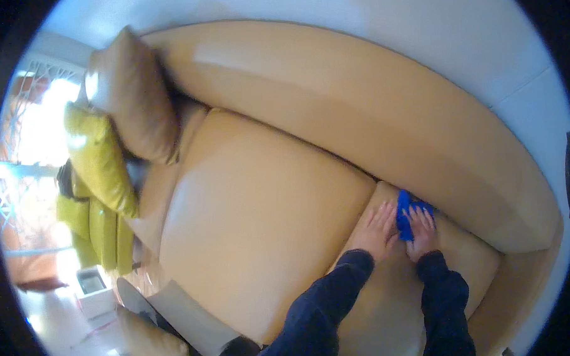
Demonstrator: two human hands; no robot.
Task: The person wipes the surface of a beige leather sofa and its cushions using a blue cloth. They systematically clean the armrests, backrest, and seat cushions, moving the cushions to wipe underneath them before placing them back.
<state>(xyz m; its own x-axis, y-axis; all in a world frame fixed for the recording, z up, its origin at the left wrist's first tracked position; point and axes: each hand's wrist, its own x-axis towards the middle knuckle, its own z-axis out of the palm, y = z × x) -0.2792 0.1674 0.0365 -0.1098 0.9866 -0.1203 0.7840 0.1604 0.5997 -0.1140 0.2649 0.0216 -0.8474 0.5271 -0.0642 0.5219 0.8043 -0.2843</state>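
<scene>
A tan leather sofa (266, 192) fills most of the view. My right hand (422, 229) presses a bunched blue cloth (403, 218) onto the right seat cushion (388, 292), close to the crease below the backrest (405, 122). Part of the cloth is hidden under the fingers. Just left of it, my left hand (376, 229) lies flat on the same cushion, near the seam between the two seats, with its fingers slightly apart and nothing in it.
A brown cushion (138, 98) and a yellow-green cushion (101, 161) lean at the sofa's left end. Beyond stands a yellow-green armchair (101, 231), with a white box (95, 290) nearby. Another tan cushion (152, 340) lies at lower left. A pale wall (402, 23) rises behind the backrest.
</scene>
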